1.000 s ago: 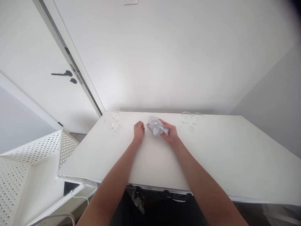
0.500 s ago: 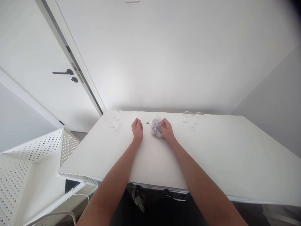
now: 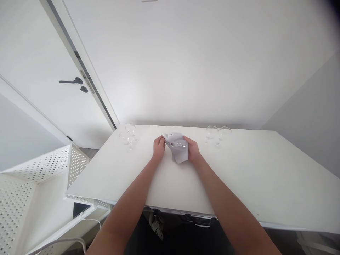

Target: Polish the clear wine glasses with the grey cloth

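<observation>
A clear stemmed wine glass [image 3: 180, 144] lies sideways between my hands, its bowl toward the right. Behind and below it hangs a light grey cloth [image 3: 180, 157], spread out with a corner pointing down. My left hand [image 3: 159, 146] is closed, pinching the glass's stem end. On the other side, my right hand [image 3: 193, 148] is closed around the cloth at the bowl's rim end; its fingertips are partly hidden behind the cloth. Both hands are over the middle of the white table [image 3: 170, 184].
Two clear stemmed glasses [image 3: 124, 137] stand at the table's left back, and two more [image 3: 224, 134] at the right back. A wall [image 3: 186, 71] rises behind the table. Lower left is a white perforated shelf [image 3: 50, 166], with a door [image 3: 53, 102] beyond.
The cloth, bunched inside the bowl before, is now spread behind the glass. My left hand has moved right to the stem; my right hand has shifted slightly right and down.
</observation>
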The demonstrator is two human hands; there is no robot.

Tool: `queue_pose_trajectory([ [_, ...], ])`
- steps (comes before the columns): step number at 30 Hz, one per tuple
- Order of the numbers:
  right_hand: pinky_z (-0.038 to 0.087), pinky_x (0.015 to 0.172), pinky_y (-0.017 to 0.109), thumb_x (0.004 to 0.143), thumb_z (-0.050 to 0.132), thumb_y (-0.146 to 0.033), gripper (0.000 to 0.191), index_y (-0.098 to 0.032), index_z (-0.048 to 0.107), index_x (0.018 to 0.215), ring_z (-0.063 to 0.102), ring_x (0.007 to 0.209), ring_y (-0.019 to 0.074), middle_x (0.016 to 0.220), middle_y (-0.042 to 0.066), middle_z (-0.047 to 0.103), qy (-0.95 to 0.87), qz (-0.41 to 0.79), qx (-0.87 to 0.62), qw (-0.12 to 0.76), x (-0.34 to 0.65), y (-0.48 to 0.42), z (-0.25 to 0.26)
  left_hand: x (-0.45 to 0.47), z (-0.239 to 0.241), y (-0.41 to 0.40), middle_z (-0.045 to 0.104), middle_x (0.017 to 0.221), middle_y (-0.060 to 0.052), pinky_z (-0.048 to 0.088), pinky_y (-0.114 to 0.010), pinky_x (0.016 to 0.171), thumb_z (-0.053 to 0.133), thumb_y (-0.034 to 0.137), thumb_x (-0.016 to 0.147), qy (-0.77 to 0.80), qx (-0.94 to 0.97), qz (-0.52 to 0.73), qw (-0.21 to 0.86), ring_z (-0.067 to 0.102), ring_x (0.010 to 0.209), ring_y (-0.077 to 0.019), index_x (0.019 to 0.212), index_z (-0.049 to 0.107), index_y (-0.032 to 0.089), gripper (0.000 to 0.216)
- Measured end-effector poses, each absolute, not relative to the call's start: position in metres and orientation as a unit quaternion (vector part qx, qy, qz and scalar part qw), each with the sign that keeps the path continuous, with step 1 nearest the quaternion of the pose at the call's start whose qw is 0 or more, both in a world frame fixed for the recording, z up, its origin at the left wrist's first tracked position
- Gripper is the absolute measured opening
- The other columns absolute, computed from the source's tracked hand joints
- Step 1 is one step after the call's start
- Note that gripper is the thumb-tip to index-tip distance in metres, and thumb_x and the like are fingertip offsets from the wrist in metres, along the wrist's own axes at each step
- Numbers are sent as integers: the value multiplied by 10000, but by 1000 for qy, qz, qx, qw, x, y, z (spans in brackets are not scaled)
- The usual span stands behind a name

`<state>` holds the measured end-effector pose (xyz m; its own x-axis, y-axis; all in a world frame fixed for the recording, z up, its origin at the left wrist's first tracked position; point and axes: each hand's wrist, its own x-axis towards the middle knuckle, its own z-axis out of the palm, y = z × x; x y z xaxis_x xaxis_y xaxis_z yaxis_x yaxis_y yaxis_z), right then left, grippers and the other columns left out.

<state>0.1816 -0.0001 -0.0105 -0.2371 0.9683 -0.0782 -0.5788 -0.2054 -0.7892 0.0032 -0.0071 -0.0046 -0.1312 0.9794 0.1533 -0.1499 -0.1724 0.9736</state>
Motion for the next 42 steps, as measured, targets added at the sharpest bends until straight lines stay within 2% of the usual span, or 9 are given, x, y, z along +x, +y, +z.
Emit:
queue_pose_trajectory([
  [5,539,811,406,822,699,-474,279,-240,721,973,695,953,296,948,50,751,-349,688,-262,580,182,-3,-5,0,-10,-2,193,615,44,103,-248,472,556,263,783,469,416,601,496,140,509,-73,622,310,202,300],
  [11,506,708,366,757,723,-418,200,-223,681,747,657,834,252,847,38,693,-406,645,-232,605,183,-4,-7,2,-12,1,183,606,48,92,-243,471,556,233,776,474,427,585,501,147,502,-70,614,305,205,300],
  [15,526,727,362,765,752,-452,257,-232,694,884,675,844,250,862,31,714,-363,670,-286,581,176,-4,-6,1,-8,-2,209,627,41,120,-243,476,547,248,836,468,433,605,476,164,522,-80,632,270,205,347],
  [22,556,757,387,833,658,-649,422,-235,649,910,697,926,286,830,43,724,-312,705,-320,551,174,2,-7,4,1,-12,409,648,29,307,-227,538,622,350,913,477,465,632,396,360,586,-114,746,480,216,257],
  [28,550,776,410,830,609,-681,434,-258,622,929,677,940,296,834,36,702,-299,656,-291,628,180,1,-6,7,-4,-9,573,722,-14,410,-232,548,723,455,849,463,547,552,426,513,643,-130,777,608,204,286],
  [31,547,764,425,828,555,-600,367,-257,633,932,667,936,310,835,46,689,-300,674,-269,619,183,-1,-6,6,-8,-6,612,756,-45,464,-239,521,695,508,859,458,557,542,432,584,692,-154,795,640,195,323],
  [34,535,732,404,715,588,-382,288,-254,657,963,653,904,297,862,36,685,-330,673,-256,611,186,0,-7,4,-10,-4,620,782,-54,501,-238,506,663,522,880,463,554,550,420,610,712,-160,818,643,194,334],
  [38,492,669,347,570,552,-169,551,-259,679,1098,612,834,249,874,13,683,-390,664,-246,589,185,-1,-4,3,-12,0,632,797,-60,502,-230,471,668,534,874,482,523,561,424,624,698,-156,822,630,191,349],
  [42,468,663,326,618,579,-127,539,-259,670,1133,587,806,225,883,8,680,-405,663,-246,579,183,-4,1,3,-13,2,633,799,-60,517,-226,468,660,526,881,487,508,561,436,628,700,-150,815,619,184,350],
])
